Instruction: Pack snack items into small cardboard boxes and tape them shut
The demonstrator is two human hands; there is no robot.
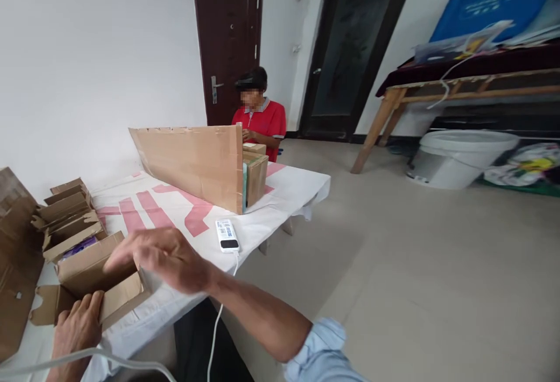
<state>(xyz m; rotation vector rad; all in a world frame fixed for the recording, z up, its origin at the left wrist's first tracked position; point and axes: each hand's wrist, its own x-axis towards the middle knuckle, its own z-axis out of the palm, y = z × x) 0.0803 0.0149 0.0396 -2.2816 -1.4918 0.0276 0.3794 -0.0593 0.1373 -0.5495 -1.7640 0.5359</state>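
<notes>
The largest thing around me is the pale floor [415, 253], with 2 dark doors [231, 38] beyond it. My table [301, 186] wears a white cloth with pink strips. To the right, a wooden stand [376, 128] bears a blue bag [494, 6], and a white bucket [441, 163] sits low beside it. Across my table is a person [269, 122] in a red shirt, partly hidden behind a long upright cardboard panel [192, 163].

At my far left rises a big brown carton [15, 271]. Next to it, a row of small open boxes [70, 210] runs along the cloth. The open box [83, 271] I am handling lies at the near end of that row, by the table edge.

My left hand [81, 318] touches its near wall, fingers bent together over the rim; my thumb is hidden, so I cannot tell whether it is clamped. My right hand [168, 256] hangs over the opening, forefinger pointing down; I cannot tell whether it pinches anything.

Smaller still are a white power bank [227, 236] and its thin cable [215, 335].
</notes>
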